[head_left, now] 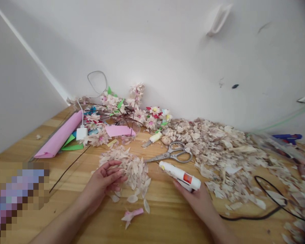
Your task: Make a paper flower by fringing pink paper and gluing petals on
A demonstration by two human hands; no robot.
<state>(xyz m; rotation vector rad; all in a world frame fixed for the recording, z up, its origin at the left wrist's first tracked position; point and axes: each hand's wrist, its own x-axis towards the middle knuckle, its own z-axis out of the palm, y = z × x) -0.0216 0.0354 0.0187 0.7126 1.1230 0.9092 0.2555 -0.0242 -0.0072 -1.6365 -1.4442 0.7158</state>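
My left hand (pixel 108 178) is at the near-left edge of a heap of pale dried petals (pixel 136 169). Its thumb and fingers are pinched together on what looks like one small petal. A white hot glue gun (pixel 180 176) with a yellow tip lies in my right hand (pixel 195 198), its nozzle pointing left toward the heap. Below the heap, between my hands, lies a small pink paper flower piece (pixel 131 217) with a few petals on it. Grey scissors (pixel 171 154) rest open just beyond the glue gun.
A wide mound of dried scraps (pixel 218 145) covers the right side. Flower branches (pixel 139 115), a pink paper roll (pixel 61 135), a white charger (pixel 81 133) and a yellow-handled knife (pixel 154 138) lie behind. A black cord (pixel 259 215) loops at right, near a blue glue gun (pixel 287 137).
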